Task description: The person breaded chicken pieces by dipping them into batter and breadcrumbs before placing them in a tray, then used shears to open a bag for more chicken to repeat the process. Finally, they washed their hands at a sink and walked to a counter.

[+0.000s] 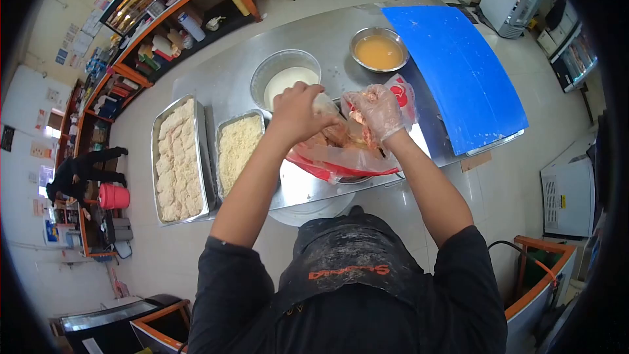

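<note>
My left hand (296, 113) is bare and closed around a small white object over a red and clear plastic bag (347, 160) of raw chicken pieces. My right hand (377, 110), in a thin clear plastic glove, grips the bag's upper rim and holds it up. The bag sits in front of me on the steel counter (327, 33). Just beyond my left hand stands a metal bowl of white liquid (286, 77).
A tray of breadcrumbs (237, 149) and a tray of breaded pieces (178, 157) lie to the left. A bowl of orange liquid (379, 50) and a blue cutting board (458, 72) lie at the right. A person in black (82, 170) stands far left by shelves.
</note>
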